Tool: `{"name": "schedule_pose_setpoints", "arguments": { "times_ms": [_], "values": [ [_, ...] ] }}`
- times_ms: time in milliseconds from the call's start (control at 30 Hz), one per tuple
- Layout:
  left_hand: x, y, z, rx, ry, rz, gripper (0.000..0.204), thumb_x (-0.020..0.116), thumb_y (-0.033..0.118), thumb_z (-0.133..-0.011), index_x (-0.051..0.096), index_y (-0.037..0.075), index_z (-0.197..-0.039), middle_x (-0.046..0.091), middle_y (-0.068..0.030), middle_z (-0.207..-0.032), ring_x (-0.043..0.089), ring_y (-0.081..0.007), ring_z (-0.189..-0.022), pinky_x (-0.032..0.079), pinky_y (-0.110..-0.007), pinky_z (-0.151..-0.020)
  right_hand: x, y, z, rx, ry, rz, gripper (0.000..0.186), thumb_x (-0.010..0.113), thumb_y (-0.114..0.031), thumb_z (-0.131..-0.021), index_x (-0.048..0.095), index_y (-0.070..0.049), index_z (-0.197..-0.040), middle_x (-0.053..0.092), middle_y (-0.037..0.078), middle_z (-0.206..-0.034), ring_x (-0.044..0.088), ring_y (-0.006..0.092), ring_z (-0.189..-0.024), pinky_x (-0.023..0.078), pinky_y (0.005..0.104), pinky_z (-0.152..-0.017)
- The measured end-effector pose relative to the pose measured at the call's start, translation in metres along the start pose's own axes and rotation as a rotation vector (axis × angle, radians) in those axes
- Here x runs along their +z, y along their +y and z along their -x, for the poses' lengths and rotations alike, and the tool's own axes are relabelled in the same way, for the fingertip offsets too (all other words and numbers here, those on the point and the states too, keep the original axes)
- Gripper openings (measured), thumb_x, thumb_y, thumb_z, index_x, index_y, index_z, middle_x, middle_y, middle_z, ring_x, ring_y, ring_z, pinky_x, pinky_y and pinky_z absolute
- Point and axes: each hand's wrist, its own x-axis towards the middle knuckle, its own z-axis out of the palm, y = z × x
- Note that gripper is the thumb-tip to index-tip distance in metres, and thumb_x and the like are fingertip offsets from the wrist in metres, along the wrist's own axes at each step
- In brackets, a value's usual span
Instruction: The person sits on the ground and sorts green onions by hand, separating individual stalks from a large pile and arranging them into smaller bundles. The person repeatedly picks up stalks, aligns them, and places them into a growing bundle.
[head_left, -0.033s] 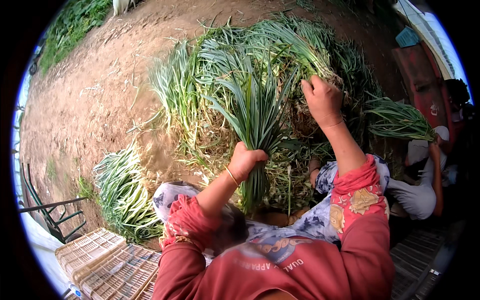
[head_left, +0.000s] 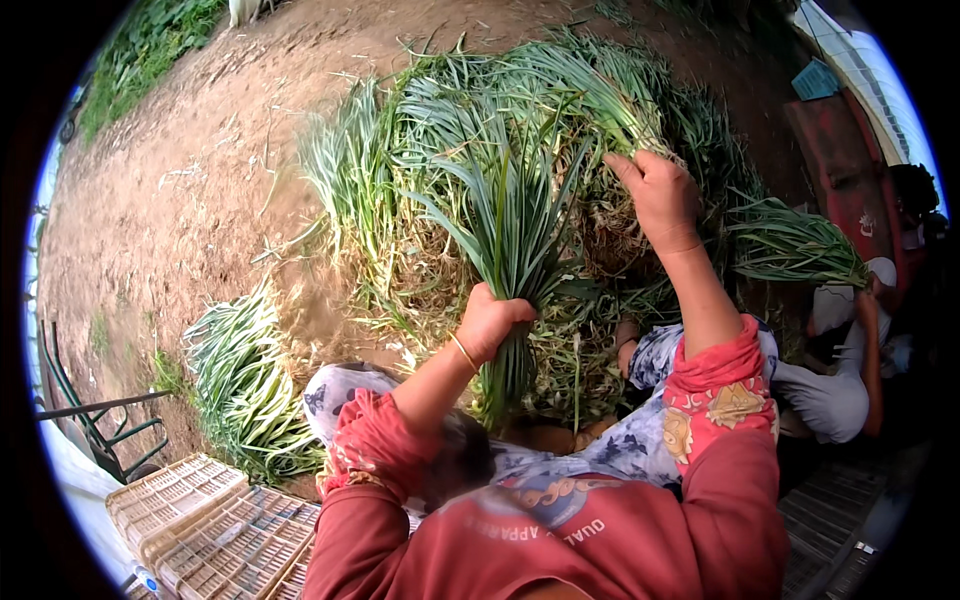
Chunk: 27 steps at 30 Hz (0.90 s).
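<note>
My left hand (head_left: 492,322) is wrapped round a bunch of green garlic (head_left: 510,215), its long leaves fanning out above my fist and its lower part hanging below. To the right, my right hand (head_left: 660,198) is raised over the roots at the edge of a large heap of green garlic (head_left: 440,110). Its thumb sticks out to the left while the other fingers curl in; whatever they may hold is hidden. Loose leaves and pale peelings (head_left: 400,275) lie between the heap and my legs. On the left a smaller pile of green garlic (head_left: 245,385) shows cleaned pale stalks.
At the right edge a co-worker's hand (head_left: 868,295) holds another bunch (head_left: 795,245), beside a red bench-like object (head_left: 840,165). Woven crates (head_left: 235,540) stand at lower left, near a metal-framed cart (head_left: 105,430). Bare soil (head_left: 170,210) stretches across the left.
My right hand has shifted slightly right, its thumb stretching further from the curled fingers. My left hand and its bunch stay nearly in place.
</note>
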Motion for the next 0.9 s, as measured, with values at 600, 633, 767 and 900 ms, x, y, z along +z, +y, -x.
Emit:
{"name": "schedule_pose_setpoints", "arguments": {
  "times_ms": [600,633,767,900],
  "values": [
    [0.011,0.007,0.000,-0.050,-0.028,-0.085,0.017,0.059,-0.003,-0.063,0.058,-0.003,-0.080,0.057,-0.0058,-0.066,0.054,-0.0140,-0.055,0.045,-0.027,-0.053,0.015,-0.038,0.016,0.377,-0.912,-0.981,0.026,0.068,-0.007,-0.072,0.058,0.002,-0.094,0.053,-0.001,-0.060,0.048,0.0051,-0.052,0.037,0.0230,-0.046],
    [0.012,0.006,-0.001,-0.059,-0.030,-0.086,0.017,0.059,-0.003,-0.063,0.058,-0.003,-0.079,0.057,-0.0057,-0.066,0.054,-0.0140,-0.055,0.045,-0.027,-0.052,0.019,-0.038,0.019,0.314,-0.826,-0.889,0.021,0.068,-0.008,-0.073,0.059,0.001,-0.089,0.053,0.000,-0.058,0.049,0.0068,-0.051,0.038,0.0244,-0.046],
    [0.011,0.004,-0.003,-0.088,-0.023,-0.076,0.015,0.059,-0.003,-0.062,0.060,-0.002,-0.077,0.057,-0.0056,-0.065,0.054,-0.0140,-0.055,0.045,-0.027,-0.052,0.028,-0.041,0.033,-0.051,-0.330,-0.341,0.012,0.065,-0.016,-0.076,0.061,-0.004,-0.076,0.053,0.009,-0.054,0.053,0.0188,-0.047,0.040,0.0314,-0.047],
    [0.011,-0.009,-0.007,-0.029,0.017,-0.109,0.014,0.060,-0.002,-0.062,0.060,-0.003,-0.076,0.058,-0.0057,-0.065,0.053,-0.0139,-0.055,0.045,-0.028,-0.052,0.015,-0.031,0.010,0.143,-0.167,-0.311,0.018,0.065,-0.020,-0.076,0.059,-0.005,-0.069,0.057,0.011,-0.058,0.056,0.0287,-0.051,0.042,0.0346,-0.048]
  ]
}}
